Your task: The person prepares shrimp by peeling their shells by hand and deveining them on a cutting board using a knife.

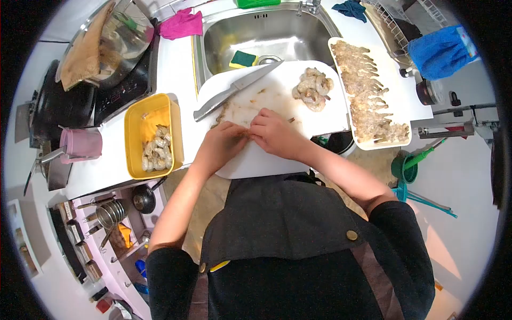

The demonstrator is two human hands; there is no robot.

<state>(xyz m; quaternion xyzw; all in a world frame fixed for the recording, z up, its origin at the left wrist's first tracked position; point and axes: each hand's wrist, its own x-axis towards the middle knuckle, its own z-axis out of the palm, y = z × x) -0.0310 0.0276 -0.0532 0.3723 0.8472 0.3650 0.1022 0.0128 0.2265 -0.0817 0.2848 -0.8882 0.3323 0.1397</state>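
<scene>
My left hand and my right hand meet over the front part of a white cutting board. Both have their fingers closed and the tips pressed together around something small, mostly hidden by the fingers. A large knife lies across the board beyond my hands, its blade toward the sink. To the right on the board is a small pile of shrimp. Brownish scraps and wet smears mark the board near my left hand.
A yellow container holding shrimp stands left of the board. On the right, a long cream tray carries rows of shrimp. Behind the board is a steel sink with a sponge. A pink cup stands far left.
</scene>
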